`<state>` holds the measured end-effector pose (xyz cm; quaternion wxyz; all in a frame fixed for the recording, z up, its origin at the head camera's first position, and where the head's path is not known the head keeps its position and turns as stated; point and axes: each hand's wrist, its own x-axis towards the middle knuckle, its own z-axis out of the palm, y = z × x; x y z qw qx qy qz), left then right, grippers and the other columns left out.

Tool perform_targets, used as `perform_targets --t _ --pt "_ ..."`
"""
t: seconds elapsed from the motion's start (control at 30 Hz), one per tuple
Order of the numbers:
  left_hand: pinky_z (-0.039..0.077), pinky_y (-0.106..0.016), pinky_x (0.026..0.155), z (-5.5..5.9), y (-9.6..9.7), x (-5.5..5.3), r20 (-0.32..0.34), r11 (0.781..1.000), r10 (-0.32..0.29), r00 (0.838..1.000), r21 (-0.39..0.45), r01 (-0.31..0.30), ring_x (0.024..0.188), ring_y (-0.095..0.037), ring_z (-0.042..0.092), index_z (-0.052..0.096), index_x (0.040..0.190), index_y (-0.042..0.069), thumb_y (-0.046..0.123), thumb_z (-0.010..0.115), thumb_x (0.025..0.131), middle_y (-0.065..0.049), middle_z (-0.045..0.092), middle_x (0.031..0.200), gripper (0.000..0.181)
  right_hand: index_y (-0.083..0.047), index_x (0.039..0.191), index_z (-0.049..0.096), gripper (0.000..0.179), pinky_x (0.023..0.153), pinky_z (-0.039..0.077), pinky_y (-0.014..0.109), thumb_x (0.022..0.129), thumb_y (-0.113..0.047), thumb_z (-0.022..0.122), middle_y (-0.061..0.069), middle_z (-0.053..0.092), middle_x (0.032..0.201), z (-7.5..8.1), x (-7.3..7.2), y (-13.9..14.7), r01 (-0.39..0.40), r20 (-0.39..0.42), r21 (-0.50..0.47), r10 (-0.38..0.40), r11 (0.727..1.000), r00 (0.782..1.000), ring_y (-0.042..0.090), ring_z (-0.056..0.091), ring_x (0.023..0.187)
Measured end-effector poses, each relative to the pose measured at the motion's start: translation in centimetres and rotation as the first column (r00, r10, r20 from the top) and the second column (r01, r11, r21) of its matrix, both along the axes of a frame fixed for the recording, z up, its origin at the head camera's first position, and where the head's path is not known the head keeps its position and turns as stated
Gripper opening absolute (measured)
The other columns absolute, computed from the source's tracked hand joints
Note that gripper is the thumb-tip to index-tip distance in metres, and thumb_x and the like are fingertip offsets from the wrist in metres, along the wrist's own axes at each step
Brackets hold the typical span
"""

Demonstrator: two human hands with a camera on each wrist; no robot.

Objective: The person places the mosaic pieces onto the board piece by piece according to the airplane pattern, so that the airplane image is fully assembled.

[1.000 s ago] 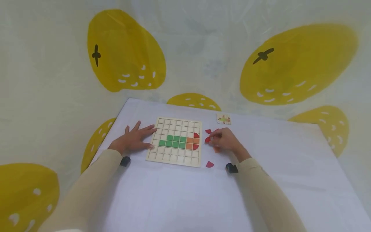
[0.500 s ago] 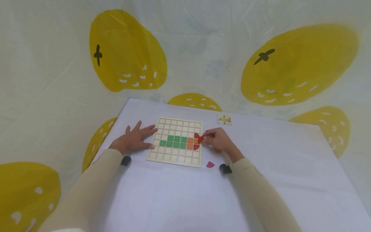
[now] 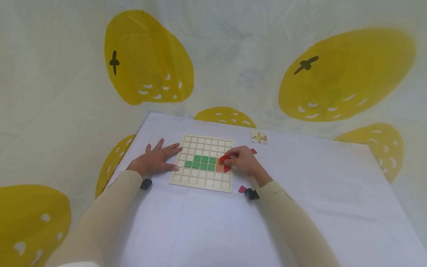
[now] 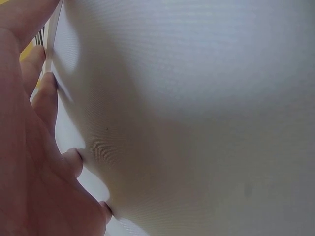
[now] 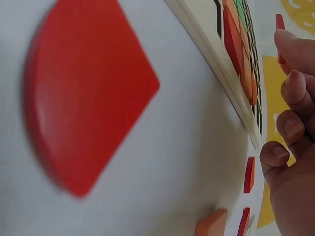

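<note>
1. Cannot see the orange squares (image 3: 218, 168) whole: covered in part by the right hand (image 3: 242, 160) and its pinched red piece (image 3: 224, 159).
2. Cannot make out the pattern on the card (image 3: 259, 137), at two o'clock from the board (image 3: 201, 181): too small.
3. Cannot get the loose red quarter (image 5: 88, 93) sharp in the right wrist view: blurred, cut off at eleven o'clock.
4. Cannot see the left hand (image 4: 42, 147) whole in the left wrist view: cut off at nine o'clock.

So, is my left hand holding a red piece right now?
No, your left hand lies with its fingers spread at the edge of the grid board, while your right hand pinches a red piece.
</note>
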<state>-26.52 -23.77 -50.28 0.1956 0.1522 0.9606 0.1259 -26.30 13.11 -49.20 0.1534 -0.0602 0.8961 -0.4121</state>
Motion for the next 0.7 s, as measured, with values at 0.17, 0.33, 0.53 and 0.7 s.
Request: perform_targets --t 0.17,0.33,0.53,0.7 --pt "-0.011 -0.079 0.121 -0.3 0.0 -0.2 0.009 1.000 -0.001 1.000 -0.001 0.001 0.164 -0.040 -0.015 0.022 0.161 0.055 0.083 0.059 0.084 0.024 0.010 0.174 0.090 -0.016 0.113 0.080 0.026 0.077 0.050 0.029 0.089 -0.025 0.084 0.006 0.066 0.090 -0.1 -0.2 -1.0 -0.015 -0.003 -0.015 0.015 1.000 1.000 0.024 0.057 0.100" --pt "-0.011 -0.080 0.120 -0.4 -0.1 -0.3 0.008 1.000 0.000 1.000 -0.003 0.000 0.164 -0.040 -0.014 0.022 0.160 0.055 0.084 0.059 0.083 0.024 0.010 0.175 0.090 -0.014 0.112 0.080 0.026 0.071 0.047 0.027 0.088 -0.024 0.084 0.005 0.059 0.079 -0.1 -0.3 -2.2 -0.030 -0.036 -0.028 0.029 0.999 0.999 0.023 0.057 0.089" --pt "-0.011 -0.080 0.121 -0.6 -0.2 -0.3 0.011 1.000 0.007 1.000 -0.013 -0.007 0.164 -0.040 -0.014 0.021 0.160 0.057 0.086 0.058 0.082 0.025 0.010 0.174 0.091 -0.014 0.114 0.079 0.025 0.063 0.045 0.025 0.090 -0.023 0.082 0.005 0.060 0.081 -0.5 -0.2 -3.5 -0.021 -0.017 -0.036 0.021 0.999 1.000 0.022 0.057 0.084" --pt "-0.010 -0.079 0.121 -0.5 -0.2 -0.4 0.012 1.000 0.009 1.000 -0.020 -0.008 0.164 -0.040 -0.015 0.021 0.160 0.056 0.085 0.058 0.083 0.024 0.009 0.175 0.090 -0.014 0.112 0.080 0.023 0.063 0.043 0.025 0.091 -0.022 0.081 0.005 0.060 0.077 -0.9 -0.1 -4.3 -0.014 -0.054 -0.045 0.012 0.999 0.998 0.021 0.057 0.079"
